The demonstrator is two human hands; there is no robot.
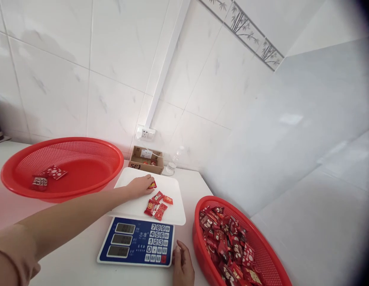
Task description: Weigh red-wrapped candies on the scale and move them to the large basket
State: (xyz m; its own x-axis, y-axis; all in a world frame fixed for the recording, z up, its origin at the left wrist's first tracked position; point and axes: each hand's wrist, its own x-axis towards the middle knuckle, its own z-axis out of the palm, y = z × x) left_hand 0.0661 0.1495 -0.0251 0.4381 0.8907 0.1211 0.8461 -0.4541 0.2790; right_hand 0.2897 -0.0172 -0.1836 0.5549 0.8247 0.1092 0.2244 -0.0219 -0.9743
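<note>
My left hand [141, 186] reaches across the white weighing tray [172, 208] of a scale, its fingers closed on a small red candy packet [152, 184]. Several more red packets [158, 205] lie in a loose group on the tray, nearer to me. Below the tray is the scale's blue panel [139, 240], with three displays and a white keypad. By the panel's lower right corner rests my right hand [183, 265], thumb and fingers drawn together. A bit of red shows at its fingertips, but I cannot make out what it is.
A large red basket [113, 178] with a few packets stands at the left. Another red basket [199, 222], holding many packets, is at the right. Behind the scale are a small cardboard box [156, 169], a clear plastic bottle [172, 165] and a wall socket [145, 134].
</note>
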